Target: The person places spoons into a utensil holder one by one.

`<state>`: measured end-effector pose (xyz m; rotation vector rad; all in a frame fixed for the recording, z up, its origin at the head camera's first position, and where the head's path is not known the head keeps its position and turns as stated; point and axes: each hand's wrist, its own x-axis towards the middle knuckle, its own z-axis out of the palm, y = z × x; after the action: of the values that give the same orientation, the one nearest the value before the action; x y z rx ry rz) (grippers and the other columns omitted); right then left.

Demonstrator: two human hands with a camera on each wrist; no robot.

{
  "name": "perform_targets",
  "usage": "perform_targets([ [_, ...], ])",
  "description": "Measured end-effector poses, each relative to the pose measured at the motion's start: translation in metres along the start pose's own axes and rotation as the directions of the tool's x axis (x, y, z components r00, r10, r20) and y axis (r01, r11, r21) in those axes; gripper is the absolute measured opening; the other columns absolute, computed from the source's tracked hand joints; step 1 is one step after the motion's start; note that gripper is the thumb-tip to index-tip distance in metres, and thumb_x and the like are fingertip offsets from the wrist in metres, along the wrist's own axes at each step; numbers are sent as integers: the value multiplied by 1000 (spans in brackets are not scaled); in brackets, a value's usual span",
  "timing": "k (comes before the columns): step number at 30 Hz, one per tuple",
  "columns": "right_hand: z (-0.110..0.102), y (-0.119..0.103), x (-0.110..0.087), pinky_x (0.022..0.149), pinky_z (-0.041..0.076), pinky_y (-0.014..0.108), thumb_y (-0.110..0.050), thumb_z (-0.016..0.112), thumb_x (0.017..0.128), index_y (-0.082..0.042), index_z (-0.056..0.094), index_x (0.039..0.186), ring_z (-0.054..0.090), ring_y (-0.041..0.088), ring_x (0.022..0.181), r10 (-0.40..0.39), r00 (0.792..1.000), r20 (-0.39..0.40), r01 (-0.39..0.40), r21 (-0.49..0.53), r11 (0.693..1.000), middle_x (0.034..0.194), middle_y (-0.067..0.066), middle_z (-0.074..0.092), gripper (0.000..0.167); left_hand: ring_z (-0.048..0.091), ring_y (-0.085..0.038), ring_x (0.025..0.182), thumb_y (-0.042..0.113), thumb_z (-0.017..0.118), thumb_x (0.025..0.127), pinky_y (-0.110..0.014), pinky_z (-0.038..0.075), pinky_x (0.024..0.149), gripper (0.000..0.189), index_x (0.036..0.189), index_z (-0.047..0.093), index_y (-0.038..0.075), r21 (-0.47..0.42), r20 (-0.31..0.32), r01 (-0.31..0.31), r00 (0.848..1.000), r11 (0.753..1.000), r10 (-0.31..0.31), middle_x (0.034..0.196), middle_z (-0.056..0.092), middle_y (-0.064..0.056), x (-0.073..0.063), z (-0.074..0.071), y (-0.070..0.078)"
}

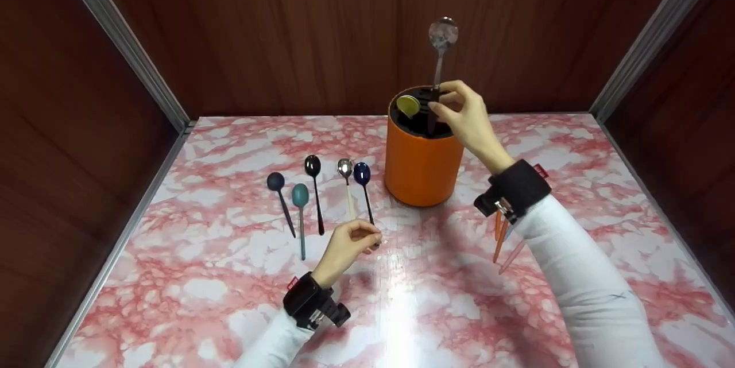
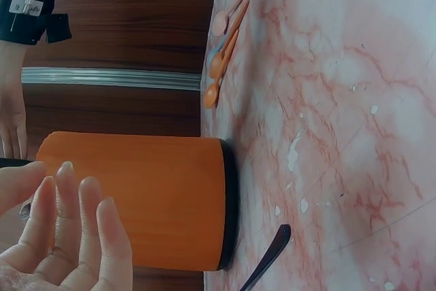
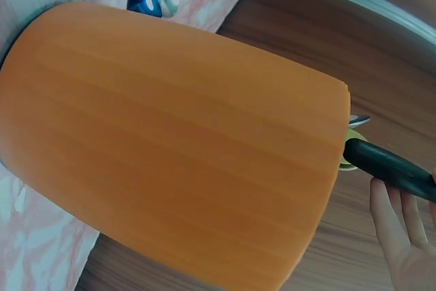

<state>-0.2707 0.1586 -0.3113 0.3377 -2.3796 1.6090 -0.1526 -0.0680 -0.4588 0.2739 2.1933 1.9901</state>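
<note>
My right hand (image 1: 469, 121) pinches the black handle of a spoon (image 1: 443, 35). Its silver bowl points up, while the handle (image 3: 392, 168) overlaps the dark top of an orange cylindrical utensil holder (image 1: 424, 170). A yellow-green spoon (image 1: 408, 105) stands in that holder, its bowl above the rim. My left hand (image 1: 348, 241), fingers loosely bent and holding nothing, hovers close to the handle end of a dark blue spoon (image 1: 362, 174). In the left wrist view the left fingers (image 2: 68, 216) are spread in front of the holder, with a dark handle (image 2: 269, 253) lying below.
Left of the holder lie a silver spoon with a pale handle (image 1: 344, 167), a black spoon (image 1: 312, 166), a teal spoon (image 1: 300, 196) and a navy spoon (image 1: 275, 181). Orange spoons (image 2: 216, 66) and a pink spoon (image 2: 221, 22) lie at right. Brown wood panels (image 1: 275, 29) enclose the marbled table (image 1: 207, 287).
</note>
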Motion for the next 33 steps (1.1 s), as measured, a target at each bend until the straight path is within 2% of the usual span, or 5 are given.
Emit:
perform_targets([
  [9,11,7,8,63,48,9,-1,60,86,7,60,103,56,-6,67,-23,997,-71,20,-40,999,96,23,66,18,62,-13,70,5,63,84,-23,53,65,21,97,60,-11,-4,-4,7,1000,1000,-7,85,68,-14,0,0,-3],
  [14,15,9,10,64,47,9,0,62,85,9,64,98,59,-6,70,-37,995,-94,37,-2,999,101,24,67,16,62,-15,71,6,63,84,-21,52,64,22,98,61,-11,-8,1,5,1000,1000,-5,85,68,-16,-2,1,-5],
  [24,15,7,12,74,49,9,-4,62,86,8,66,100,63,-2,78,-43,996,-72,44,4,999,104,23,67,19,61,-12,71,7,63,85,-21,52,65,22,98,61,-10,3,1,2,1000,1000,-2,88,67,-19,-3,2,-5],
  [28,14,7,12,71,48,9,-4,61,86,9,66,100,61,-6,74,-43,997,-63,44,13,999,103,24,67,19,60,-10,70,7,63,85,-20,52,64,22,98,60,-11,-2,-1,8,1000,1000,-8,87,67,-16,-2,2,-5],
  [33,11,10,12,65,48,8,-4,58,87,5,68,100,59,-6,70,-13,999,-49,11,-37,999,98,23,68,19,60,-10,70,7,63,85,-21,52,65,23,98,60,-11,-8,0,8,1000,1000,-8,88,67,-16,-2,2,-6],
])
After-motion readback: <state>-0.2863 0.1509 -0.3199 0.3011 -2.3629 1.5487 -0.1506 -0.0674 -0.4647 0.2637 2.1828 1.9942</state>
